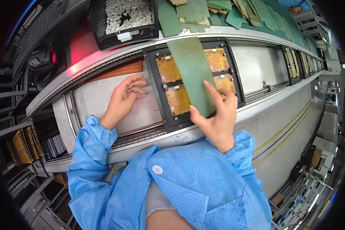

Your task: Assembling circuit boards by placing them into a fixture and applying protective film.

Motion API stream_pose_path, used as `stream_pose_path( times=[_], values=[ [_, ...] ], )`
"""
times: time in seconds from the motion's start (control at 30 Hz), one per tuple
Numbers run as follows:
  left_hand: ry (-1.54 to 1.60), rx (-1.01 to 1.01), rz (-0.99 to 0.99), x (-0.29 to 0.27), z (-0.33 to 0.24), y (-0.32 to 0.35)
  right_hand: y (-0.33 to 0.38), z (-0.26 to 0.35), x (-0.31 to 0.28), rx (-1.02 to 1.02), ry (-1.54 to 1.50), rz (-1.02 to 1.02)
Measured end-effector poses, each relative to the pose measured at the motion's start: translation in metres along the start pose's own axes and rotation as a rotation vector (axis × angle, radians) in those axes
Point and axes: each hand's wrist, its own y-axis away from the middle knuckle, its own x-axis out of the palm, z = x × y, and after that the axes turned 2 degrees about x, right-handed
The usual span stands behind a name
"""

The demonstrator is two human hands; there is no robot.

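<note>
A long green rectangular board (191, 65) is pinched at its near end between the thumb and fingers of my right hand (220, 115). It slants across a black frame (153, 73) on the conveyor and covers the frame's middle. Yellow-brown circuit boards (177, 100) with small white connectors show on both sides of it. Whether the green board touches them, I cannot tell. Left of the frame, my left hand (125, 96) hovers over the metal plate with its fingers loosely curled and apart, holding nothing.
Behind the conveyor rail stands a black bin (122, 36) of small white connectors. Beside it lie more green boards (234, 17) in loose piles. Further frames with boards (295, 63) sit along the line to the right. Circuit boards (23, 145) stand upright at the left.
</note>
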Motion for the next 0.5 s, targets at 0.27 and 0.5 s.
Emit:
stream_pose_path(
  times=[0.27,0.5],
  values=[
    [0.005,0.022,-0.056,-0.018,-0.005,0.012,0.000,0.011,0.034,-0.012,0.195,-0.056],
    [0.026,0.094,-0.088,-0.026,-0.007,0.013,0.000,0.017,0.040,0.011,0.232,-0.063]
  ],
)
